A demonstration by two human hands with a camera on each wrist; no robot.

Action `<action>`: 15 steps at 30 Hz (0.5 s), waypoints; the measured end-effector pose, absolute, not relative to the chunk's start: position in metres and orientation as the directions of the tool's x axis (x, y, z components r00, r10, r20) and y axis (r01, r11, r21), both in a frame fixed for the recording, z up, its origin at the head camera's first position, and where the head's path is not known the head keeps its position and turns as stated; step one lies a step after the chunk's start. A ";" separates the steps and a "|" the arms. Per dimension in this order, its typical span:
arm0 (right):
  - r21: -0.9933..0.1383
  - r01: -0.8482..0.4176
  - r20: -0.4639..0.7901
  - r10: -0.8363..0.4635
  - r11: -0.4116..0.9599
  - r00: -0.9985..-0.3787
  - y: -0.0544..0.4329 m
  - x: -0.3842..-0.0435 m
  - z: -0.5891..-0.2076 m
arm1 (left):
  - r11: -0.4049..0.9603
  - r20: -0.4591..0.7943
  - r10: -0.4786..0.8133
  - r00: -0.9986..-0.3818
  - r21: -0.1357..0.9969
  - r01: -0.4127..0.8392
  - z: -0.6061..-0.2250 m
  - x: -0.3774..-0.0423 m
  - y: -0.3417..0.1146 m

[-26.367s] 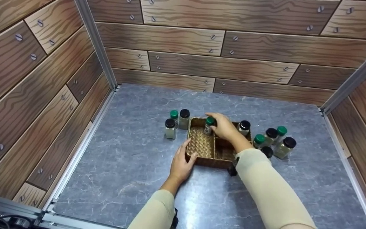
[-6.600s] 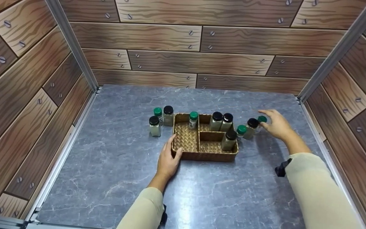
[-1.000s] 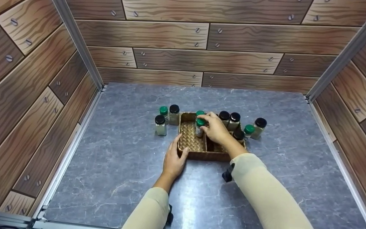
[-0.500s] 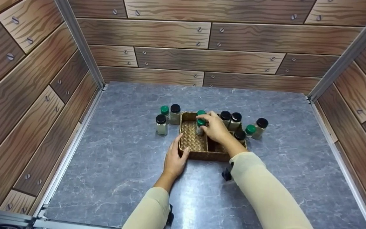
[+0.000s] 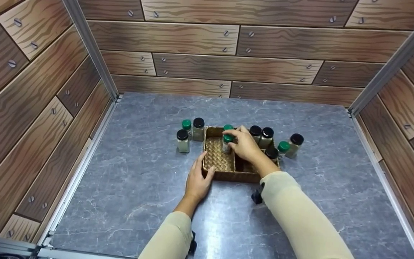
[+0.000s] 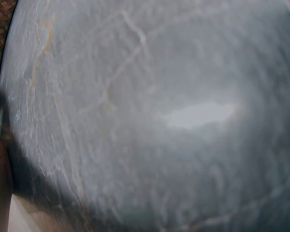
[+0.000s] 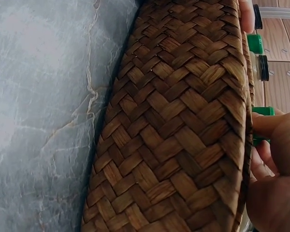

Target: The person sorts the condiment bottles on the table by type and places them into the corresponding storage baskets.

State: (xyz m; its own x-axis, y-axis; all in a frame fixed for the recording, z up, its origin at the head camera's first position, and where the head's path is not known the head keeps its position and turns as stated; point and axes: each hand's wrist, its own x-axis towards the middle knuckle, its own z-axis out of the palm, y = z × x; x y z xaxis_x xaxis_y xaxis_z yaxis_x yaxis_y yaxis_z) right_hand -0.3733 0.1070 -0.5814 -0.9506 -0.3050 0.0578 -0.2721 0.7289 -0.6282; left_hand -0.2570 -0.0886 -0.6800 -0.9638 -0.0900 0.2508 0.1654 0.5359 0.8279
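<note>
In the head view my right hand (image 5: 245, 145) pinches a green-capped spice jar (image 5: 226, 145) by its cap. The jar is upright in the left compartment of a woven basket (image 5: 237, 176). Behind it stands another green-capped jar (image 5: 228, 127), partly hidden. My left hand (image 5: 197, 181) rests on the basket's front left corner, fingers extended along the left side and thumb at the front. The right wrist view shows the basket's woven wall (image 7: 174, 116) and my right hand (image 7: 278, 164) at the green cap. The left wrist view catches mostly tabletop.
Two black-capped jars (image 5: 266, 136) stand in the back right compartment, another (image 5: 271, 153) in the front right one. Right of the basket are a green-capped jar (image 5: 283, 148) and a black-capped jar (image 5: 294, 145). Three jars (image 5: 183, 142) stand left. Wood-patterned walls (image 5: 279, 68) enclose the table.
Since 6.6 s ago my right hand has brought a green-capped jar from the right-hand group into the left compartment. Earlier, two black-capped jars joined the right compartments. The last second shows almost no motion.
</note>
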 end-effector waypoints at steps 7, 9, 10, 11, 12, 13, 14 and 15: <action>-0.617 -0.279 0.052 -0.315 0.736 -0.948 0.109 -0.372 -0.581 | 0.529 0.274 -0.089 -0.957 0.828 0.188 -0.680 -0.257 -0.088; -0.617 -0.287 0.057 -0.322 0.733 -0.945 0.109 -0.372 -0.582 | 0.530 0.282 -0.091 -0.955 0.826 0.194 -0.680 -0.257 -0.088; -0.619 -0.292 0.060 -0.326 0.730 -0.943 0.110 -0.372 -0.582 | 0.531 0.286 -0.092 -0.954 0.825 0.196 -0.680 -0.257 -0.088; -0.622 -0.296 0.063 -0.330 0.724 -0.942 0.110 -0.371 -0.582 | 0.531 0.289 -0.094 -0.953 0.824 0.198 -0.680 -0.258 -0.088; -0.625 -0.301 0.067 -0.335 0.720 -0.940 0.110 -0.371 -0.582 | 0.531 0.293 -0.095 -0.951 0.823 0.200 -0.681 -0.258 -0.088; -0.627 -0.306 0.072 -0.338 0.717 -0.938 0.111 -0.371 -0.581 | 0.531 0.296 -0.095 -0.951 0.823 0.203 -0.681 -0.258 -0.088; -0.629 -0.310 0.076 -0.341 0.713 -0.937 0.111 -0.370 -0.581 | 0.532 0.299 -0.096 -0.950 0.822 0.205 -0.681 -0.258 -0.088; -0.629 -0.315 0.079 -0.345 0.710 -0.935 0.111 -0.370 -0.580 | 0.533 0.299 -0.096 -0.949 0.821 0.205 -0.681 -0.258 -0.088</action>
